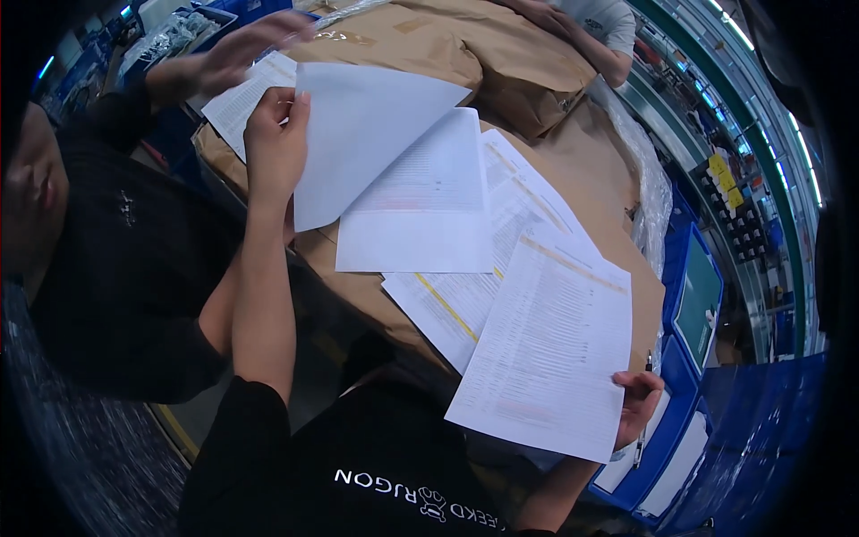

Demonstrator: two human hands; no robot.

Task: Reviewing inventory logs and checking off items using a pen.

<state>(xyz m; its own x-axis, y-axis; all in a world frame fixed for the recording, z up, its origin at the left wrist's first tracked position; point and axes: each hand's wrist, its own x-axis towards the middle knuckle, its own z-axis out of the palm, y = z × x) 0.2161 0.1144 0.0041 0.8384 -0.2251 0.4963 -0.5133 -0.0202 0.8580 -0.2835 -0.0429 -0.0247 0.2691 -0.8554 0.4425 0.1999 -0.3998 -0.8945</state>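
My left hand [278, 139] pinches the edge of a sheet of paper [367, 121], lifted and folded over so its blank side shows. Under it lies a printed sheet [416, 215]. With my right hand [637, 404] I grip the lower right edge of another printed sheet [546, 349], tilted over the pile. A slim pen [640, 447] also sits at the right hand's fingers. Between the two held sheets, more printed pages with yellow bands [447, 304] overlap on brown paper wrapping [591, 170].
On the left stands a person in black [134, 259], whose blurred hand [255, 49] reaches over another printed page [242, 106]. A second person's arm [586, 45] rests at the far side. Blue bins [693, 295] stand to the right, beside clear plastic wrap [640, 170].
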